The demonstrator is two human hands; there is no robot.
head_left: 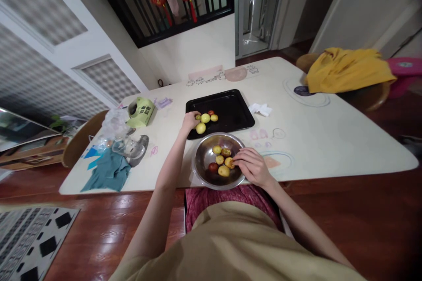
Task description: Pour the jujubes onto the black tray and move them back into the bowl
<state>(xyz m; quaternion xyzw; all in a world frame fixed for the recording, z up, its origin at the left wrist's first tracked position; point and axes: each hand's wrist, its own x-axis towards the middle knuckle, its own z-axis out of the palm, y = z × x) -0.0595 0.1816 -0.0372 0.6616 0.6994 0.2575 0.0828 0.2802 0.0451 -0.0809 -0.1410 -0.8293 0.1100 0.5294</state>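
Observation:
Over the left end of a black tray (pixel 232 112), my left hand (pixel 190 121) has its fingers closed around a small yellow-green fruit (pixel 198 117). Beside it on the tray lie several round fruits, among them a pale yellow one (pixel 205 118) and a red one (pixel 211 113). My right hand (pixel 253 166) reaches over the rim of a steel bowl (pixel 201 169), its fingertips pinching a yellow-brown fruit (pixel 230 163). Several other fruits rest in the bowl, including a dark red one (pixel 213 167) and a yellow one (pixel 223 171).
A crumpled white tissue (pixel 261 109) lies right of the tray on the white table (pixel 313 140). At left are a green tissue pack (pixel 141 112), clear plastic packaging (pixel 130 147) and a teal cloth (pixel 110 173). A yellow garment (pixel 349 70) drapes a chair at right.

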